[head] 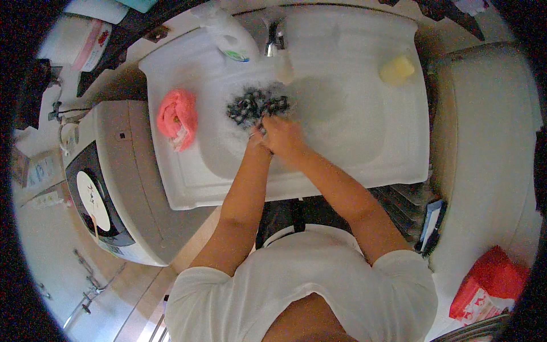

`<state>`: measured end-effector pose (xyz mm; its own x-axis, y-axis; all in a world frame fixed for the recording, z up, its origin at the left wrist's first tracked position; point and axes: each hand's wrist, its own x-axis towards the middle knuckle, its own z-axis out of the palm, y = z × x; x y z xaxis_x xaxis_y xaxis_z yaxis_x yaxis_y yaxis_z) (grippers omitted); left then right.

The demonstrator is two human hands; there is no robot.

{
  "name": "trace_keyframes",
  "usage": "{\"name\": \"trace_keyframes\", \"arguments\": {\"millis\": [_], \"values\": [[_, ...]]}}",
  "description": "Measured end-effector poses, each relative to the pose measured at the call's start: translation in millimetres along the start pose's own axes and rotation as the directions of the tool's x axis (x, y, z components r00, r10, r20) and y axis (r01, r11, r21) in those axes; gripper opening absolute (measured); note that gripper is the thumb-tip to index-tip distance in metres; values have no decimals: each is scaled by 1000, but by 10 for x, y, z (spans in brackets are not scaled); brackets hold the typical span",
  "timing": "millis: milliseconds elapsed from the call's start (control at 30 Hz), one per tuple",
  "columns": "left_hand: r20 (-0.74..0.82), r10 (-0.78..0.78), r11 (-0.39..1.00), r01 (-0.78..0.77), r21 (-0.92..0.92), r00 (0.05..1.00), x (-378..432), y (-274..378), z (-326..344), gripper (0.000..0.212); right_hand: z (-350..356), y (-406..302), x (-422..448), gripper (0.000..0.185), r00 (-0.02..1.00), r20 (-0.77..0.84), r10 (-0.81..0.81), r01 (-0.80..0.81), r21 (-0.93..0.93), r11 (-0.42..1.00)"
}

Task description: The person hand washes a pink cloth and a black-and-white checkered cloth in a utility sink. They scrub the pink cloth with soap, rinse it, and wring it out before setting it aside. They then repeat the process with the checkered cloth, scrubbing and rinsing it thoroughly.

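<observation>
A dark, wet bunched cloth [256, 107], flecked with white that looks like suds, is in the white washbasin [367, 141]. My right hand [284, 132] is closed on its near edge and slightly blurred. Just left of it and touching it, my left hand [257, 139] also grips the cloth; a ring shows on one finger. Much of what lies between the fingers is hidden. Behind the cloth stands the chrome faucet [273, 42]. A twisted coral-pink cloth [176, 117] rests on the basin's left ledge.
A white detergent bottle [233, 40] stands left of the faucet. On the right rim sits a pale yellow block [396, 69], perhaps soap or sponge. A washing machine [141, 179] bearing a round hand fan [92, 199] is at left. A red bag [491, 286] lies lower right.
</observation>
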<state>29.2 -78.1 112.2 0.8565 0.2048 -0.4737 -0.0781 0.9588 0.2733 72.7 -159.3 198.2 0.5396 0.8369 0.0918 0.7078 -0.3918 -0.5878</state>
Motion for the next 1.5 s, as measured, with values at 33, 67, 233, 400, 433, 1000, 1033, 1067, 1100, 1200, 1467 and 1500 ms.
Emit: {"name": "trace_keyframes", "arguments": {"millis": [33, 67, 233, 400, 433, 1000, 1033, 1067, 1100, 1200, 1467, 1500], "values": [[-78, -39, 999, 40, 7, 996, -33, -15, 28, 35, 33, 82, 87, 38, 1000, -8, -21, 21, -32, 999], [-170, -77, 996, 82, 25, 982, -91, -38, 50, 34, 48, 162, 118, 37, 999, -36, 25, -28, -72, 997], [-392, 30, 882, 160, 443, 920, -207, -255, 11, 29, -171, 1022, 167, 39, 971, 82, 227, -197, -277, 941], [-460, 92, 868, 156, 472, 883, 0, -371, -463, 47, -15, 1135, -68, 45, 959, -223, 172, -260, -466, 846], [-444, 99, 752, 225, 619, 891, 28, -389, -546, 52, 76, 1068, -130, 45, 960, -178, 215, -273, -438, 857], [3, 62, 997, -62, -50, 998, 66, -74, -298, 48, 51, 19, -49, 43, 959, 229, 167, -255, 437, 862], [13, 61, 997, -60, -45, 998, 49, -53, -251, 46, 55, -63, -74, 40, 985, 161, 58, -101, 275, 956], [34, 65, 997, -64, -45, 997, 22, -32, -211, 45, 30, -104, -65, 39, 984, 175, 34, -71, 213, 975], [34, 65, 997, -64, -47, 997, -1, -4, -181, 44, -20, -165, -48, 39, 981, 192, 5, -35, 152, 988], [4, 42, 998, -42, -44, 999, -18, 35, -147, 40, 104, -172, 36, 33, 986, 167, 3, -7, 24, 1000], [-258, 43, 902, 74, 426, 965, -126, -244, -126, 31, -91, 636, 588, 33, 947, 181, 266, -239, -158, 958], [-332, -178, 978, 205, 48, 926, -197, -204, 280, 32, -100, 814, 524, 34, 945, 166, 282, -256, -161, 953]]}}
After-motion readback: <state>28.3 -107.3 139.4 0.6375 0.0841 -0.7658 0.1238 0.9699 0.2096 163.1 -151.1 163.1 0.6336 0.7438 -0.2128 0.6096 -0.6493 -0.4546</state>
